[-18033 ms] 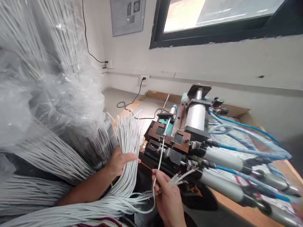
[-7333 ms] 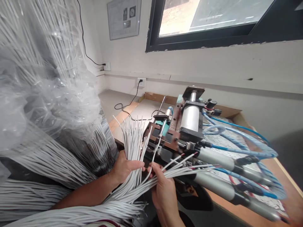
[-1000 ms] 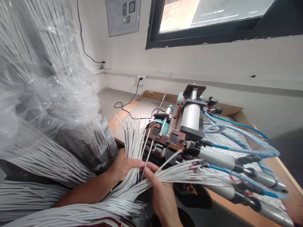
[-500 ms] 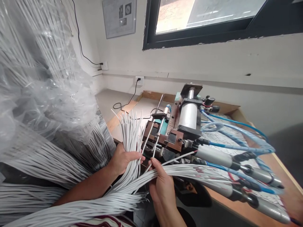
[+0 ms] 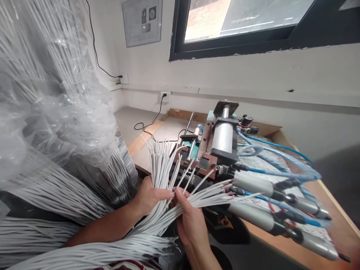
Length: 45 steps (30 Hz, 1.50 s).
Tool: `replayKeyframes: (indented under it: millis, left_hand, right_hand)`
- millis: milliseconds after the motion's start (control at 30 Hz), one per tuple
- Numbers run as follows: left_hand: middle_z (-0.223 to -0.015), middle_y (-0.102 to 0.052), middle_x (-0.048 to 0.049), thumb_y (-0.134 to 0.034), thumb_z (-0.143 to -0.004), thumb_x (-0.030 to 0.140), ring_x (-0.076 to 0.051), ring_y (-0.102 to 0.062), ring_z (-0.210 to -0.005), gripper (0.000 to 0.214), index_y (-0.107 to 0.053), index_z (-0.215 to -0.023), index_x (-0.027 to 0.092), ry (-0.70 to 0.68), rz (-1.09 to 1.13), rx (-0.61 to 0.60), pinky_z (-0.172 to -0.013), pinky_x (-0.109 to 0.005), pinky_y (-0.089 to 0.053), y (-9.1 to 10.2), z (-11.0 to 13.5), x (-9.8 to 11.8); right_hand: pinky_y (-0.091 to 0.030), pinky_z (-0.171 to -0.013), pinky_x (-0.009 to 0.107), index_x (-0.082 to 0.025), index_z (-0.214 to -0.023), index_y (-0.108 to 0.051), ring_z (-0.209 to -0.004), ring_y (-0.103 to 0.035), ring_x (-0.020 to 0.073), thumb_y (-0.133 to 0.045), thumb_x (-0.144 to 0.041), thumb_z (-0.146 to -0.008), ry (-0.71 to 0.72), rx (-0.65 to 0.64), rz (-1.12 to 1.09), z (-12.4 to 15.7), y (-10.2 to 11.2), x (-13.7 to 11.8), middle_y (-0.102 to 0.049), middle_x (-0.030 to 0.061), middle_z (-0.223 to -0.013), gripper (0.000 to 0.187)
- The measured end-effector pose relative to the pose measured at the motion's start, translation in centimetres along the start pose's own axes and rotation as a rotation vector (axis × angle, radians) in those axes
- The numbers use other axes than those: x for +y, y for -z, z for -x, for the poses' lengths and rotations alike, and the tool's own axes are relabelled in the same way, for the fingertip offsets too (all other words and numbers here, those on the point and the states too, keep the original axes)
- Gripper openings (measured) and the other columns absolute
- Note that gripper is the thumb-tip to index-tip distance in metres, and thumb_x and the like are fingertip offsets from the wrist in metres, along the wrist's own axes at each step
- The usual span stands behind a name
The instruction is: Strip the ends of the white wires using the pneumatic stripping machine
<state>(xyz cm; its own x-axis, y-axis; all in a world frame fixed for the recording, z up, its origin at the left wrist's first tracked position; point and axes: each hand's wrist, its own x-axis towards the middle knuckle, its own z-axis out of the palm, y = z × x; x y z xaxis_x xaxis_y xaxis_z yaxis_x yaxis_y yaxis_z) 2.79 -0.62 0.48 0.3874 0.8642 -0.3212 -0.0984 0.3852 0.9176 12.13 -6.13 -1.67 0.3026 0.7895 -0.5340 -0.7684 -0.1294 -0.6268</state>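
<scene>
My left hand (image 5: 150,197) is closed round an upright bundle of white cables (image 5: 160,165), its thumb stretched across them toward the right. Close beside it, my right hand (image 5: 189,210) grips a second bunch of white cables (image 5: 208,197) that fans out to the right, some ends showing red. Both hands' fingertips nearly meet, with a few single strands rising between the bunches. Just behind the cables stands a pneumatic machine with a silver cylinder (image 5: 222,138) and a brown metal block (image 5: 207,166). The fingers under the cables are partly hidden.
More white cables (image 5: 56,180) lie in thick bundles at left, under clear plastic wrapping (image 5: 84,116). Silver cylinders (image 5: 251,216) with blue air hoses (image 5: 270,173) extend right over the wooden-edged bench (image 5: 341,210). A black cord (image 5: 161,108) runs to a wall socket.
My right hand has moved slightly up and left, closer to my left hand. The strands that ran toward the machine now stand loose between the bunches, and the right bunch has spread upward.
</scene>
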Motion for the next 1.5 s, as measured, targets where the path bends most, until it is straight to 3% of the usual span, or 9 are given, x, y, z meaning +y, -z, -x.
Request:
replayKeyframes:
  millis: [133,333,467,667,900,1033,1333,1433,1500]
  left_hand:
    - [-0.054,-0.06,-0.0005,-0.068,-0.058,0.013,-0.013,-0.055,-0.053,0.011,-0.059,-0.064,0.011,0.05,0.013,0.05,-0.055,-0.026,-0.044,0.2,0.3,-0.2]
    - [-0.055,-0.06,0.0,-0.07,-0.054,0.014,-0.014,-0.056,-0.05,0.017,-0.06,-0.067,0.011,0.068,0.036,0.1,-0.053,-0.026,-0.045,0.0,0.2,0.5]
    - [-0.052,-0.059,0.0007,-0.069,-0.053,0.012,-0.013,-0.054,-0.047,0.014,-0.061,-0.064,0.012,0.037,0.006,0.102,-0.049,-0.025,-0.042,0.0,0.0,0.6]
    - [-0.051,-0.06,-0.0001,-0.069,-0.055,0.013,-0.013,-0.052,-0.049,0.008,-0.061,-0.056,0.013,0.022,-0.02,0.028,-0.05,-0.025,-0.041,0.1,0.2,0.0]
    - [-0.054,-0.06,-0.0004,-0.072,-0.055,0.018,-0.012,-0.054,-0.05,0.015,-0.062,-0.063,0.011,0.091,0.033,0.039,-0.051,-0.025,-0.044,0.0,0.4,0.0]
    - [-0.054,-0.062,-0.001,-0.074,-0.051,0.02,-0.014,-0.057,-0.051,0.022,-0.061,-0.067,0.011,0.153,0.062,0.121,-0.052,-0.026,-0.047,-0.1,0.4,0.2]
    - [-0.049,-0.058,0.0006,-0.068,-0.054,0.014,-0.012,-0.054,-0.045,0.013,-0.059,-0.062,0.011,0.051,0.05,0.082,-0.048,-0.025,-0.043,-0.3,0.2,0.7]
    - [-0.048,-0.057,0.0016,-0.068,-0.053,0.013,-0.012,-0.053,-0.044,0.014,-0.057,-0.062,0.012,0.066,0.048,0.102,-0.047,-0.025,-0.042,-0.3,0.3,0.6]
    - [-0.048,-0.057,0.002,-0.069,-0.051,0.013,-0.013,-0.054,-0.044,0.016,-0.057,-0.061,0.012,0.09,0.04,0.125,-0.046,-0.025,-0.042,-0.2,0.3,0.2]
  right_hand:
    - [-0.038,-0.054,0.024,-0.016,-0.055,-0.056,-0.053,-0.045,0.0105,-0.077,-0.031,-0.055,0.063,0.099,0.009,0.4,0.5,0.7,-0.048,-0.0042,-0.052,0.026]
    - [-0.04,-0.053,0.023,-0.015,-0.059,-0.06,-0.05,-0.048,0.0097,-0.078,-0.025,-0.05,0.005,0.202,-0.074,-0.2,0.4,0.6,-0.055,-0.0042,-0.055,0.022]
    - [-0.043,-0.056,0.024,-0.016,-0.062,-0.062,-0.054,-0.05,0.0111,-0.079,-0.024,-0.049,-0.047,0.172,-0.095,-0.6,0.3,0.4,-0.057,-0.0033,-0.058,0.023]
    - [-0.043,-0.058,0.027,-0.014,-0.067,-0.066,-0.055,-0.051,0.0133,-0.079,-0.033,-0.052,-0.123,-0.05,-0.001,-0.1,0.1,-0.3,-0.058,-0.0003,-0.059,0.028]
    - [-0.037,-0.058,0.025,-0.017,-0.06,-0.059,-0.055,-0.047,0.0113,-0.075,-0.035,-0.06,0.118,0.067,0.071,0.3,0.7,0.7,-0.053,-0.0035,-0.055,0.024]
    - [-0.037,-0.055,0.025,-0.016,-0.059,-0.06,-0.052,-0.045,0.011,-0.078,-0.03,-0.054,0.078,0.142,0.008,-0.1,0.8,0.8,-0.052,-0.0041,-0.052,0.023]
    - [-0.039,-0.05,0.024,-0.015,-0.057,-0.06,-0.048,-0.046,0.0103,-0.08,-0.025,-0.046,-0.003,0.192,-0.055,-1.3,0.7,0.7,-0.054,-0.0033,-0.051,0.024]
    - [-0.04,-0.052,0.024,-0.015,-0.058,-0.061,-0.049,-0.047,0.0106,-0.08,-0.026,-0.048,-0.025,0.157,-0.057,-1.2,0.6,0.5,-0.054,-0.0033,-0.051,0.024]
    - [-0.041,-0.055,0.025,-0.014,-0.063,-0.064,-0.052,-0.049,0.0117,-0.078,-0.029,-0.052,-0.056,0.065,-0.03,-0.8,0.5,0.2,-0.055,-0.0022,-0.054,0.023]
